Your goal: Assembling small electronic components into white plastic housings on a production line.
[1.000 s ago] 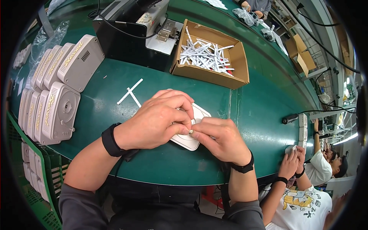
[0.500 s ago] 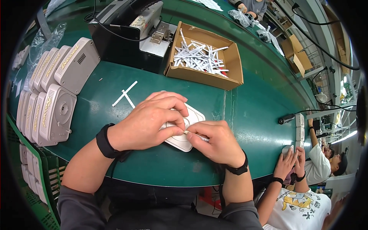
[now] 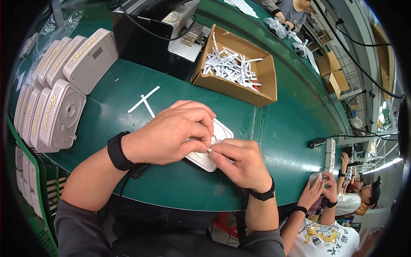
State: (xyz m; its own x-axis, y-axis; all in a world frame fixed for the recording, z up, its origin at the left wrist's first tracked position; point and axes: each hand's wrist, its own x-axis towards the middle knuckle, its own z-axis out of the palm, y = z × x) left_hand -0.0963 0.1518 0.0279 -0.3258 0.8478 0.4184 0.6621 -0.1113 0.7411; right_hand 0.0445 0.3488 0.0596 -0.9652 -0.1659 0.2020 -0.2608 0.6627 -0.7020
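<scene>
The right hand [image 3: 242, 162] has a narrow grip, thumb and forefinger pinching a small pale piece [image 3: 209, 150]. The left hand [image 3: 173, 135] meets it there with thumb and fingers drawn together; whether its own grip holds the piece cannot be told. The piece is just above a white panel [image 3: 224, 130] with rounded corners, which is on the green desk [image 3: 282, 141], partly hidden by both hands.

Beyond the left hand, crossed white strips [image 3: 143, 100] lie on the desk. Farther out is an open cardboard box [image 3: 231, 91] holding a loose heap of similar white strips [image 3: 229, 64], with something red showing among them. The strips bear dark marks too small to read. Beside the box is a dark machine [image 3: 150, 47] with a multicoloured label on its side, not clearly legible.

At the left, pale housings [image 3: 96, 68] stand in two stacked rows, with yellowish squiggles along their narrow faces; whether these are writing cannot be told. Behind them lies a clear plastic bag [image 3: 53, 30]. Below, a green crate [image 3: 41, 184] contains more pale units [image 3: 28, 177].

At the far right is an open carton [image 3: 334, 77], its contents hidden. A co-worker's white shirt [image 3: 342, 240] carries a cartoon cat and dark lettering.
</scene>
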